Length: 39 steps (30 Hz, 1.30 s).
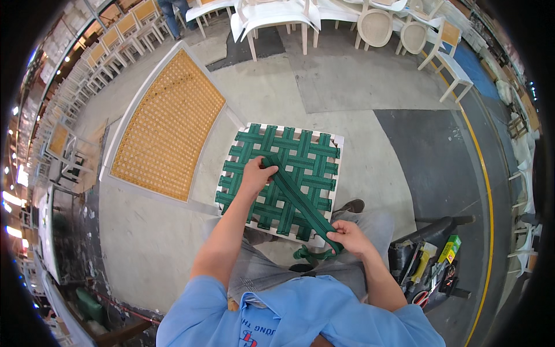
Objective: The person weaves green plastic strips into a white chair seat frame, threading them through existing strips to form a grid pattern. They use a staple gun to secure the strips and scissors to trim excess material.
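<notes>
In front of me stands a white chair whose seat (287, 148) is woven with green webbing straps, small gaps showing between them. Its caned backrest (169, 124) in a white frame rises to the left. A loose green webbing strap (303, 203) runs slantwise over the seat, stretched between my hands. My left hand (257, 175) pinches its upper end above the middle of the seat. Near the front right corner, my right hand (348, 237) grips the strap's lower part. More strap hangs bunched (312, 253) between my knees.
A dark tool bag (404, 254) with scissors (420, 298) and several tools sits beside my right leg. Rows of chairs (124, 34) line the far left. White chairs (274, 23) stand along the back, near a person's legs (173, 14). A yellow floor line (487, 191) runs along the right.
</notes>
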Available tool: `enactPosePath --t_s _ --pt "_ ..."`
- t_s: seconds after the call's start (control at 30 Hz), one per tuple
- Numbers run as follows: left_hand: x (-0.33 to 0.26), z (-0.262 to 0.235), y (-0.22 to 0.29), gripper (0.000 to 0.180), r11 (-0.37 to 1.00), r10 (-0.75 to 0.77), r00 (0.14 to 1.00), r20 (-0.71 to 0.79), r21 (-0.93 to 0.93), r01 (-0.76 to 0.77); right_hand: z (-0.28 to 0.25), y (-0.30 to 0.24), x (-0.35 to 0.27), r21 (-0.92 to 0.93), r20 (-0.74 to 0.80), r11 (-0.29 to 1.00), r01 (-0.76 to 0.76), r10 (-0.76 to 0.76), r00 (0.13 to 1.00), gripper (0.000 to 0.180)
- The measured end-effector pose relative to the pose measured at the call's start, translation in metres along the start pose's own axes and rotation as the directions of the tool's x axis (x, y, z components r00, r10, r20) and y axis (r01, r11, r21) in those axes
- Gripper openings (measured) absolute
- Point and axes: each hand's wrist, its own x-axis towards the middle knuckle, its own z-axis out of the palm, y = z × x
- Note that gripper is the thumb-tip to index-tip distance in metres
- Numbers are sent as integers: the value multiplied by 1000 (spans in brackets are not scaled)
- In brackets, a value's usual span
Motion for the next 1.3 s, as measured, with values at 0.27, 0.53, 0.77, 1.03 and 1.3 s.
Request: enactPosePath --t_s 0.27,0.53,0.77,1.03,1.3 --pt "46 7 -73 29 823 -77 996 -34 563 82 1 20 45 -781 -293 617 96 -497 817 22" --pt "41 20 -79 34 786 30 992 -126 616 54 98 -34 143 264 -89 964 2 22 996 45" --pt "58 -1 -69 26 936 -98 995 29 341 82 119 -43 219 786 88 574 -227 260 962 11" --pt "126 7 -31 26 538 -540 841 42 785 307 114 -38 269 980 185 44 -196 191 964 37" --pt "146 9 -43 24 500 -586 809 36 802 327 101 -36 270 924 377 79 -374 -26 926 63"
